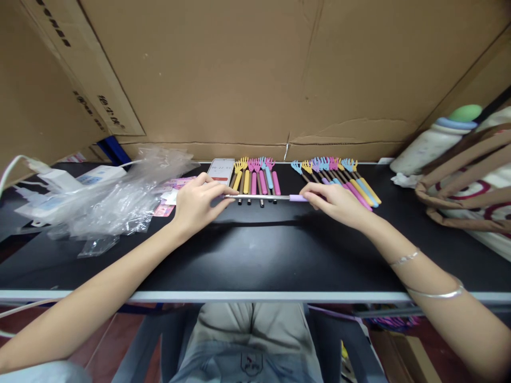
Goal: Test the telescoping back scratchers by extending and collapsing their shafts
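A telescopic back scratcher (263, 197) with a metal rod and purple grip is stretched level between my hands, above the black table. My left hand (202, 199) pinches its left end, where a little purple shows and the tip is mostly hidden. Around the purple grip at the other end, my right hand (329, 199) is closed. Behind the rod lies a group of pink, yellow and blue back scratchers (254, 183), some with dark rod ends toward me. Another row of coloured back scratchers (351, 183) lies beyond my right hand, slanting down to the right.
A phone showing a timer (221, 170) lies behind my left hand. Crumpled clear plastic bags (120, 197) and a white power strip (88, 178) cover the left side. On the right stand a white bottle (435, 143) and a fabric bag (471, 181). Cardboard (223, 74) walls the back.
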`<action>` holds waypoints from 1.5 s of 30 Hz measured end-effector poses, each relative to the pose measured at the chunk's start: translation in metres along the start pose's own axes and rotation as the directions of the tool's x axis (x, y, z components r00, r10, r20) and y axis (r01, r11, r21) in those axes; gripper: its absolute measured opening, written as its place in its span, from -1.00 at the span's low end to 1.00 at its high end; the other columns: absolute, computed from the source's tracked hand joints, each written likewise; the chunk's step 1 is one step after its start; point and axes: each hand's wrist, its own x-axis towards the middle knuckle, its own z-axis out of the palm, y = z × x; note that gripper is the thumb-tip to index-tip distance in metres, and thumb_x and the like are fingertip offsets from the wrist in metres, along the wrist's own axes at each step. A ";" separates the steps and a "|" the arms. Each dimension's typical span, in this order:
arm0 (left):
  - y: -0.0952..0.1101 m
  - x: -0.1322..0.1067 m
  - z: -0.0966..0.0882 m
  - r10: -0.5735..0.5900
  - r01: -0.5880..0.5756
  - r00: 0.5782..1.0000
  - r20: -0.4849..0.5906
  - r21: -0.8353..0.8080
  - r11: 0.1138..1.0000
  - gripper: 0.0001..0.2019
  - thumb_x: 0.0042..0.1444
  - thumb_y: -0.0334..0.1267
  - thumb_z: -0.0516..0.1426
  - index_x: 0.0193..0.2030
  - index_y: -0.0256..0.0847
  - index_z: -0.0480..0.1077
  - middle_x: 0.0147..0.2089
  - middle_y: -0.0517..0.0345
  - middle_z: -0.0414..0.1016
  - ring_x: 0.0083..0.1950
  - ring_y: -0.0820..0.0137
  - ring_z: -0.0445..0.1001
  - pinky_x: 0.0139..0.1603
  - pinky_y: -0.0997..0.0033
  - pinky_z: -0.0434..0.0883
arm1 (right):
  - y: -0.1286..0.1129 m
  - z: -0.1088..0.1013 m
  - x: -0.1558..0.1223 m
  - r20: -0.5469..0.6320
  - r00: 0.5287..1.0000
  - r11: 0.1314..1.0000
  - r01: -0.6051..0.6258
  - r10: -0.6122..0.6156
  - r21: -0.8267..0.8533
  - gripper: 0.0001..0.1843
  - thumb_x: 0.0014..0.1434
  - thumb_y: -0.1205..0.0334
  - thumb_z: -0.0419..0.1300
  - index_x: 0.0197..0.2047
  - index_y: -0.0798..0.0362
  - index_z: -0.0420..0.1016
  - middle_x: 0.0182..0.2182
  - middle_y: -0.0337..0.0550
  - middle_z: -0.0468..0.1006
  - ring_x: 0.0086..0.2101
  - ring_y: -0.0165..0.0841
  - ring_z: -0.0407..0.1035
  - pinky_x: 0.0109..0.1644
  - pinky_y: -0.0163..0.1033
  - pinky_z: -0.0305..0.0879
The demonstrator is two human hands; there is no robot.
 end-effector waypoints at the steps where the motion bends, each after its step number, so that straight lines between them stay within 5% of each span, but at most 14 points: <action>1: 0.000 0.001 0.000 -0.012 0.012 1.000 0.007 -0.004 1.000 -0.87 0.18 -0.19 0.13 -0.24 -0.06 0.51 -0.32 0.24 0.59 -0.29 0.35 0.37 -0.39 0.40 0.27 | 0.001 -0.001 0.000 -0.035 0.999 1.000 -0.015 0.015 -0.002 -0.65 0.25 -0.04 -0.04 -0.26 0.00 0.44 -0.49 -0.23 0.47 -0.48 -0.40 0.30 -0.41 -0.31 0.07; 7: -0.004 0.003 -0.001 -0.089 0.090 0.995 0.040 -0.019 0.996 -0.87 0.16 -0.17 0.15 -0.22 -0.06 0.51 -0.23 0.21 0.58 -0.25 0.32 0.40 -0.31 0.37 0.30 | 0.011 -0.009 -0.001 -0.095 0.995 0.996 -0.033 0.041 0.084 -0.69 0.17 -0.07 0.10 -0.22 0.01 0.38 -0.43 -0.21 0.48 -0.44 -0.39 0.32 -0.37 -0.32 0.14; 16: -0.015 0.000 0.000 -0.052 0.054 0.998 0.030 -0.086 0.995 -0.88 0.15 -0.17 0.17 -0.28 -0.10 0.51 -0.33 0.21 0.57 -0.26 0.34 0.35 -0.29 0.39 0.30 | 0.014 0.003 0.002 0.023 0.998 0.984 0.050 -0.055 0.172 -0.67 0.24 -0.06 0.00 -0.27 0.04 0.31 -0.48 -0.25 0.32 -0.47 -0.42 0.18 -0.39 -0.32 0.08; 21: -0.021 0.001 0.003 -0.030 0.029 1.000 -0.006 -0.075 0.997 -0.88 0.15 -0.17 0.16 -0.30 -0.11 0.52 -0.34 0.21 0.57 -0.28 0.34 0.33 -0.30 0.37 0.31 | 0.011 0.008 0.004 0.040 0.998 0.981 0.038 -0.046 0.190 -0.64 0.27 -0.04 -0.07 -0.30 0.06 0.34 -0.49 -0.24 0.32 -0.46 -0.42 0.18 -0.36 -0.30 0.07; 28: -0.020 0.001 0.003 0.027 -0.028 0.999 -0.020 -0.063 0.998 -0.87 0.16 -0.18 0.15 -0.31 -0.09 0.52 -0.38 0.22 0.57 -0.29 0.34 0.33 -0.30 0.37 0.29 | 0.011 0.006 0.002 0.217 0.974 0.932 -0.023 -0.060 0.362 -0.54 0.27 -0.13 -0.11 -0.39 0.07 0.32 -0.61 -0.33 0.16 -0.57 -0.48 0.06 -0.44 -0.32 0.02; 38: -0.016 0.002 0.008 -0.002 0.005 0.998 0.061 -0.046 0.999 -0.80 0.23 -0.12 0.08 -0.13 -0.06 0.50 -0.20 0.21 0.59 -0.27 0.35 0.36 -0.32 0.39 0.30 | 0.014 -0.007 0.002 -0.015 0.994 0.952 -0.098 0.107 0.291 -0.59 0.14 -0.13 0.12 -0.24 0.08 0.42 -0.58 -0.30 0.29 -0.57 -0.49 0.14 -0.48 -0.34 0.05; 45: -0.022 0.000 0.010 -0.010 0.010 1.000 0.016 -0.017 1.000 -0.81 0.20 -0.10 0.12 -0.20 -0.03 0.54 -0.32 0.21 0.58 -0.30 0.37 0.38 -0.35 0.39 0.27 | 0.016 -0.002 0.001 0.066 0.994 0.932 -0.103 0.085 0.348 -0.61 0.17 -0.12 0.10 -0.27 0.08 0.36 -0.64 -0.34 0.31 -0.60 -0.50 0.17 -0.49 -0.35 0.08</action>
